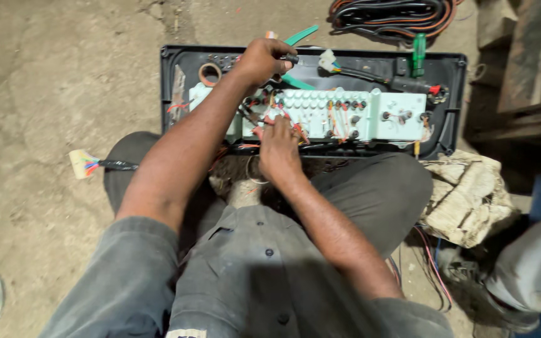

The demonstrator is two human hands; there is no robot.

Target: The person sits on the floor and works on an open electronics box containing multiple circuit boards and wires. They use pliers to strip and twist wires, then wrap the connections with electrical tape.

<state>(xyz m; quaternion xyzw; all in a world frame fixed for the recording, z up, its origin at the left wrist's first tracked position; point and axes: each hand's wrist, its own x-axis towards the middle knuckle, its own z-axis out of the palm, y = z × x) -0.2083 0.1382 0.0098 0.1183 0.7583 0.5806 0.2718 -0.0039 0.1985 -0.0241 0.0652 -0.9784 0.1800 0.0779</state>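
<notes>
The person sits on the ground with a black tray [176, 69] just beyond the knees. In the tray lies a pale green panel [345, 112], long and flat, with many small round sockets and thin red and orange wires [336, 122] on it.

The left hand [261, 59] is at the far side of the tray, its fingers curled closed around a small dark tool [291, 58] with green handles [302, 34]; what the tool's tip bites on I cannot tell. The right hand [277, 147] rests on the near edge of the panel, fingers bent down among the wires at its left part, but whether they pinch one is hidden.

The panel looks like light, stiff plastic, and probably brittle at the thin edges, so I judge it is better held by the solid rim. The wires are soft and thin; they should be taken close to the socket.

A roll of tape [208, 73] lies in the far left corner, and a green screwdriver [418, 53] at the far right. A bundle of cables [396, 15] lies beyond the tray.
</notes>
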